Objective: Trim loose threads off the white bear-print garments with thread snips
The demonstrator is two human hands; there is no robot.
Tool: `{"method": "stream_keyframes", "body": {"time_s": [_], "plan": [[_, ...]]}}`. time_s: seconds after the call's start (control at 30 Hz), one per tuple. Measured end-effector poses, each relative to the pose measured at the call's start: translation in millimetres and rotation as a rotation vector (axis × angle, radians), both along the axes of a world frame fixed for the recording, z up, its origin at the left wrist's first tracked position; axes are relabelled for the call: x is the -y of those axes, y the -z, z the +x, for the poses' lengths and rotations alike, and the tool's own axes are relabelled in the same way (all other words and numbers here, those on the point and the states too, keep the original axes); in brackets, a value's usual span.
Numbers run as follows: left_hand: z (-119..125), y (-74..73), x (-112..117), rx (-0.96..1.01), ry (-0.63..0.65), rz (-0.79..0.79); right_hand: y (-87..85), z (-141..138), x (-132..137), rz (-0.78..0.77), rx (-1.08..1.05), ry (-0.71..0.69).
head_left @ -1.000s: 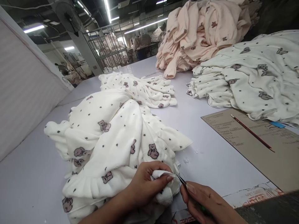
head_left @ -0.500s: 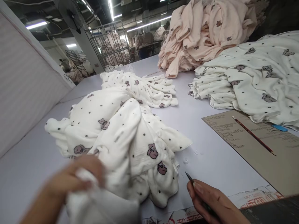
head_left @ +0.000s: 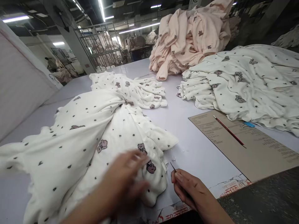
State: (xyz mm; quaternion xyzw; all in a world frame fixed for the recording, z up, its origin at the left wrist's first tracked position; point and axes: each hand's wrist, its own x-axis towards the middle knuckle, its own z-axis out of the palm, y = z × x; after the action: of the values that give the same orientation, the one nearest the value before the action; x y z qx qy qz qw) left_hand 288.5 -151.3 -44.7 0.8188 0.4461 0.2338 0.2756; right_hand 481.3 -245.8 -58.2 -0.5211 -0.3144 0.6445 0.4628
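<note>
A white fleece garment [head_left: 77, 143] printed with small bears and dots lies spread across the near left of the white table [head_left: 201, 149]. My left hand [head_left: 126, 177] is over its near edge, blurred by motion, fingers stretched toward a bear print. My right hand [head_left: 187, 186] rests on the table just right of the garment. Its fingers are pinched on a thin dark pointed tool [head_left: 173, 166] whose tip points up and left, a little clear of the cloth.
A second white bear-print piece [head_left: 130, 88] lies farther back. A stack of white garments [head_left: 245, 81] and a pile of pink ones [head_left: 189, 37] fill the right. A brown paper sheet [head_left: 257, 149] with a red pencil [head_left: 229, 131] lies at right. A metal cage cart [head_left: 100, 46] stands behind.
My left hand pulled the bunched garment out leftward and spread it flat, then swung back to its near edge. My right hand drew the tool off the cloth.
</note>
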Motion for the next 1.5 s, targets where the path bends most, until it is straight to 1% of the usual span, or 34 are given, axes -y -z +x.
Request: {"method": "stream_keyframes", "body": {"time_s": [0.07, 0.1, 0.13, 0.17, 0.2, 0.23, 0.27, 0.33, 0.4, 0.43, 0.47, 0.5, 0.53, 0.57, 0.6, 0.63, 0.7, 0.73, 0.77, 0.8, 0.83, 0.9, 0.93, 0.97, 1.03, 1.07, 1.13, 1.2, 1.27, 1.37, 1.5], "plan": [[24.1, 24.6, 5.8, -0.241, 0.322, 0.044, -1.2, 0.6, 3.9, 0.002, 0.011, 0.021], [34.8, 35.3, 7.3, -0.374, 0.451, 0.065, -0.9, 1.9, 6.7, -0.001, 0.017, 0.039], [43.3, 42.8, 7.9, -0.483, 0.521, 0.082, 0.3, 3.7, 9.7, -0.004, 0.022, 0.057], [48.7, 45.6, 7.8, -0.549, 0.538, 0.084, 2.2, 5.8, 12.6, -0.009, 0.026, 0.078], [50.6, 43.0, 7.4, -0.56, 0.519, 0.065, 5.0, 8.0, 15.3, -0.016, 0.029, 0.096], [49.1, 34.9, 7.0, -0.549, 0.507, 0.043, 8.2, 10.1, 17.6, -0.024, 0.032, 0.112], [44.6, 22.1, 6.8, -0.528, 0.508, 0.009, 11.8, 11.8, 19.2, -0.031, 0.032, 0.125], [30.9, -11.8, 7.8, -0.409, 0.497, -0.121, 18.2, 12.9, 20.7, -0.034, 0.029, 0.151], [17.9, -43.3, 10.8, -0.134, 0.406, -0.368, 21.6, 9.5, 20.1, -0.002, 0.025, 0.187], [13.8, -54.0, 12.8, 0.018, 0.346, -0.491, 21.6, 5.8, 19.3, 0.033, 0.026, 0.212], [11.7, -60.1, 15.0, 0.154, 0.288, -0.593, 20.7, 0.7, 18.3, 0.08, 0.028, 0.238], [11.5, -62.0, 17.1, 0.254, 0.244, -0.662, 19.1, -5.4, 17.1, 0.133, 0.029, 0.262], [12.8, -60.3, 19.1, 0.322, 0.219, -0.702, 17.2, -12.2, 15.6, 0.185, 0.031, 0.278], [15.0, -56.2, 20.8, 0.363, 0.22, -0.696, 15.4, -19.2, 14.0, 0.229, 0.034, 0.284], [17.4, -51.1, 22.2, 0.391, 0.242, -0.632, 14.2, -25.7, 12.1, 0.264, 0.043, 0.279], [19.7, -45.9, 23.2, 0.408, 0.27, -0.515, 13.6, -30.9, 9.9, 0.289, 0.058, 0.264], [22.7, -38.5, 22.8, 0.423, 0.324, -0.212, 14.2, -35.8, 5.1, 0.317, 0.106, 0.216], [23.7, -36.6, 21.2, 0.435, 0.341, -0.098, 15.0, -35.1, 2.9, 0.327, 0.13, 0.191], [24.5, -35.7, 18.3, 0.446, 0.336, -0.057, 15.5, -32.7, 0.9, 0.333, 0.149, 0.174], [25.3, -35.4, 14.3, 0.454, 0.3, -0.092, 15.5, -29.1, -0.9, 0.332, 0.16, 0.164], [26.3, -35.3, 9.1, 0.466, 0.24, -0.195, 14.7, -25.1, -2.5, 0.325, 0.164, 0.159], [28.4, -35.2, -3.7, 0.481, 0.104, -0.465, 11.3, -18.2, -5.4, 0.307, 0.154, 0.156], [29.1, -35.1, -10.5, 0.474, 0.059, -0.576, 9.1, -16.3, -6.9, 0.3, 0.144, 0.156], [29.3, -35.1, -16.8, 0.468, 0.057, -0.656, 7.0, -15.7, -8.6, 0.296, 0.129, 0.154], [28.0, -35.5, -26.2, 0.435, 0.151, -0.746, 3.8, -17.5, -12.4, 0.288, 0.099, 0.156], [26.6, -35.9, -28.8, 0.412, 0.208, -0.773, 3.0, -19.2, -14.5, 0.279, 0.088, 0.162], [23.2, -35.8, -29.4, 0.401, 0.26, -0.828, 2.9, -22.6, -18.4, 0.255, 0.09, 0.177], [20.5, -33.7, -25.8, 0.429, 0.234, -0.862, 3.1, -24.1, -20.7, 0.23, 0.136, 0.207], [19.5, -30.0, -20.6, 0.471, 0.183, -0.875, 2.2, -23.6, -20.0, 0.207, 0.226, 0.262], [21.4, -25.2, -13.5, 0.489, 0.158, -0.877, -2.4, -22.7, -14.4, 0.198, 0.366, 0.333], [26.8, -24.4, -6.0, 0.436, 0.205, -0.818, -10.7, -24.3, -10.8, 0.228, 0.435, 0.303]]}}
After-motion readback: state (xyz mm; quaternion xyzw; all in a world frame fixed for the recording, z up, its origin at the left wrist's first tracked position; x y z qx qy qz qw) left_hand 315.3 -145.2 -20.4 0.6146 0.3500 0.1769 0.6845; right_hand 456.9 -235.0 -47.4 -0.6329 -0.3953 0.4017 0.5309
